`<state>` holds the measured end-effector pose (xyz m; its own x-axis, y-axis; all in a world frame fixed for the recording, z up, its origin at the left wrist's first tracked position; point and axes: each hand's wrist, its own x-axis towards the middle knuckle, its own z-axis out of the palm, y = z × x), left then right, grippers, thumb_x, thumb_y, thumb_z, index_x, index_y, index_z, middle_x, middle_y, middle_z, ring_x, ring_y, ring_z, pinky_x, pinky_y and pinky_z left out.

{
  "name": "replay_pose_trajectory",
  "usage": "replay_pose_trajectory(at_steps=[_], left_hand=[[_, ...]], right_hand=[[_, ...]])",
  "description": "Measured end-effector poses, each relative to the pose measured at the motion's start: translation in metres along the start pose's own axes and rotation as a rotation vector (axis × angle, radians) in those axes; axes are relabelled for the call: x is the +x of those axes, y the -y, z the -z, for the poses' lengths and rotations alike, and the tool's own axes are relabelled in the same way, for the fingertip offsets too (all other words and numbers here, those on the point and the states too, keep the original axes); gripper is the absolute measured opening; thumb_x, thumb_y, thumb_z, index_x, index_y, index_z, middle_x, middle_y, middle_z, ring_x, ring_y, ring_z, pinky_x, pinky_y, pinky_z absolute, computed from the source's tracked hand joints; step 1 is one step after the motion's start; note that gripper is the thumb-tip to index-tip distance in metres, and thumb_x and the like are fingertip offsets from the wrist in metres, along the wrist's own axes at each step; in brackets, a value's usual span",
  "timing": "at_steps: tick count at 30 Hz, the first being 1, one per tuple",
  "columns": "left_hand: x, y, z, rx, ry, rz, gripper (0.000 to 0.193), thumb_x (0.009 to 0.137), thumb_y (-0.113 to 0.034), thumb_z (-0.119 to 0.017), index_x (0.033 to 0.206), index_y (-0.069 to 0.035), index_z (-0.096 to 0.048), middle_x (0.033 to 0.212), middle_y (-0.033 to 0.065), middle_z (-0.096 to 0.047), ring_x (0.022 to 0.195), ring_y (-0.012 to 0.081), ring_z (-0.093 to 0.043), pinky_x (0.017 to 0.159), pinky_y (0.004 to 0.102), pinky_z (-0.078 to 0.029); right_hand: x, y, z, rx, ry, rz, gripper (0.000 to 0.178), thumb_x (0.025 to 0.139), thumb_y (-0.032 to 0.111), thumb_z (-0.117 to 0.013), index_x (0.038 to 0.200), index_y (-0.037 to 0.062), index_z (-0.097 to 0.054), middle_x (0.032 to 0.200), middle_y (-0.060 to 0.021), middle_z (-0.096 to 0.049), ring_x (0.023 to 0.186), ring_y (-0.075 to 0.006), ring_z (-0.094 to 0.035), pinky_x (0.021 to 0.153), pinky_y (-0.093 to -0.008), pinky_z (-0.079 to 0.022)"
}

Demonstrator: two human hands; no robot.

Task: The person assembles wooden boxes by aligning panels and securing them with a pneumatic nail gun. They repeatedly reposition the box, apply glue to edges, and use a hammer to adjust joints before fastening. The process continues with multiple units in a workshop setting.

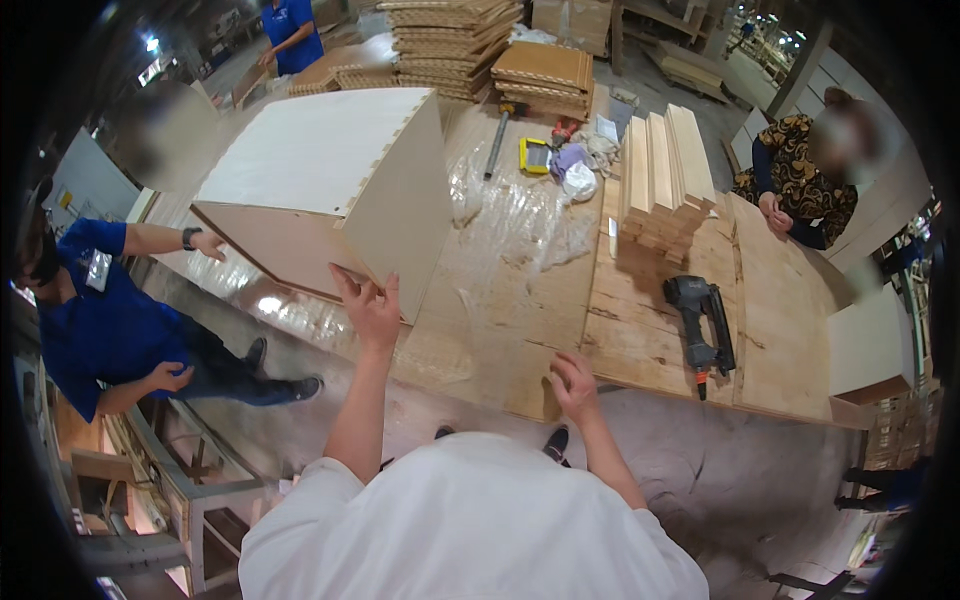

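A large wooden box (400,190) with a white top panel and light plywood sides rests on the work table at the left of centre. My left hand (370,312) touches the near lower corner of this box, fingers stretched and apart against its front panel. By the table's front edge, my right hand (573,387) hangs with loosely bent fingers and nothing visible in it. A black nail gun (697,325) with an orange hose fitting lies on the tabletop farther right. Behind it stands a stack of pale wooden boards (665,175).
A co-worker in blue (110,310) reaches toward the box from the left; another person (800,180) sits at the far right. Plastic film (510,230) covers the table's middle. Behind lie a yellow tool (535,156), rags (575,170) and stacked panels (455,45).
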<state>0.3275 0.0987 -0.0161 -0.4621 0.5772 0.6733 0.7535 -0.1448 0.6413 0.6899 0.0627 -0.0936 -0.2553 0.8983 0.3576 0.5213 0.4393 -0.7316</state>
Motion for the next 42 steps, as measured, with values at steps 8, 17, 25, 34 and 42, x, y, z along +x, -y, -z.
replay_pose_trajectory(at_steps=[8, 17, 25, 34, 42], left_hand=[[-0.077, -0.104, -0.018, 0.043, 0.057, -0.043, 0.015, 0.08, -0.005, -0.073, 0.092, 0.001, -0.066, 0.149, 0.0257, -0.025, 0.123, 0.0384, -0.049, 0.089, 0.0382, -0.047], [-0.18, -0.123, 0.05, 0.057, 0.304, 0.131, 0.013, 0.086, -0.009, -0.067, 0.097, -0.003, -0.068, 0.099, 0.0138, -0.065, 0.091, 0.0294, -0.061, 0.081, 0.0391, -0.046], [-0.172, -0.122, 0.042, -0.001, 0.316, 0.099, 0.017, 0.087, -0.015, -0.065, 0.099, -0.003, -0.068, 0.109, 0.0175, -0.062, 0.106, 0.0353, -0.054, 0.09, 0.0424, -0.042], [-0.167, -0.105, 0.042, -0.071, 0.354, -0.076, 0.026, 0.078, -0.011, -0.072, 0.103, -0.005, -0.067, 0.131, 0.0266, -0.048, 0.124, 0.0461, -0.042, 0.101, 0.0501, -0.036], [-0.155, -0.088, 0.077, -0.19, 0.381, -0.075, 0.033, 0.077, -0.009, -0.072, 0.11, -0.009, -0.068, 0.151, 0.0321, -0.016, 0.14, 0.0477, -0.021, 0.109, 0.0509, -0.029]], right_hand=[[0.035, -0.1, 0.184, -0.392, -0.296, -0.058, 0.035, 0.079, 0.013, -0.063, 0.112, 0.0026, -0.06, 0.123, -0.0171, -0.055, 0.117, -0.0345, -0.05, 0.099, -0.0421, -0.04], [0.063, -0.146, 0.211, -0.593, 0.12, -0.471, 0.074, 0.078, 0.03, -0.069, 0.14, 0.0107, -0.033, 0.122, -0.0215, -0.048, 0.11, -0.04, -0.052, 0.091, -0.0473, -0.046], [0.081, -0.137, 0.211, -0.604, 0.152, -0.687, 0.081, 0.077, 0.02, -0.062, 0.145, 0.0043, -0.023, 0.121, -0.0257, -0.052, 0.105, -0.0392, -0.058, 0.087, -0.0469, -0.049], [0.043, -0.032, 0.277, 0.148, 0.061, -0.64, 0.038, 0.069, 0.015, -0.069, 0.099, -0.0017, -0.053, 0.074, -0.0099, -0.062, 0.061, -0.0182, -0.062, 0.058, -0.0333, -0.052], [0.083, 0.2, 0.333, 0.168, 0.3, -0.357, 0.045, 0.075, 0.001, -0.062, 0.117, -0.0007, -0.047, 0.081, -0.0045, -0.053, 0.061, -0.0125, -0.059, 0.055, -0.0277, -0.049]])
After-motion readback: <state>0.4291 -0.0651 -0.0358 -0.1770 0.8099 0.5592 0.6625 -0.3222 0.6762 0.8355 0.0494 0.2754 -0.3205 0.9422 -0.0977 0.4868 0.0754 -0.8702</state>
